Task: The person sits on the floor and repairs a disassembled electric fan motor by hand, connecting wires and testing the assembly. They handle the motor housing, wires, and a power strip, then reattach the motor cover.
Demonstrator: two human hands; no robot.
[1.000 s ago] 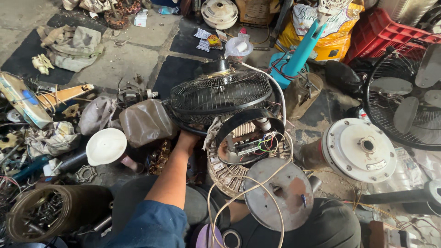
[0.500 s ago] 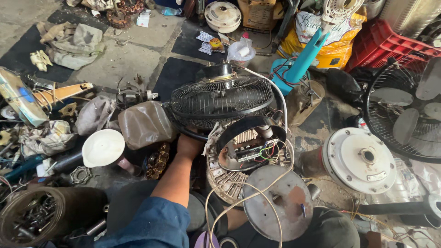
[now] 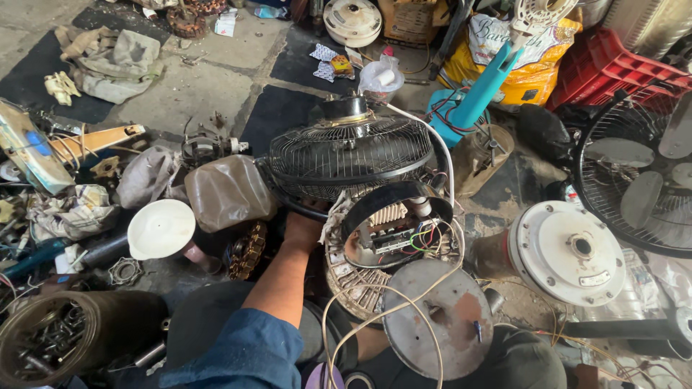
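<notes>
At the centre of the frame the left hand (image 3: pixel 301 229), on a forearm in a rolled blue sleeve (image 3: pixel 241 353) rising from the bottom edge, reaches under the lower left rim of a black wire fan guard (image 3: pixel 351 155); its fingers are hidden beneath the rim, so I cannot tell whether they are curled round it or only pressed against it. The right hand does not show anywhere. The fan guard lies tilted in the middle of the frame, its dark hub toward the top, and it rests against an opened fan motor housing (image 3: pixel 393 230) just below it, where coloured wires and a winding are exposed. A white cord (image 3: pixel 443 155) curves down from the guard's upper right side past the housing. Below the housing, a round grey metal plate (image 3: pixel 438 320) with rust patches lies lower right of centre. Left of the hand sit a brown plastic cover (image 3: pixel 227 191) and a white round lid (image 3: pixel 161 229). At the bottom left a dark tub (image 3: pixel 108 317) holds screws and small metal parts. At the right, a white round motor casing (image 3: pixel 566 252) stands near a second fan guard (image 3: pixel 638 173) at the frame's edge.
</notes>
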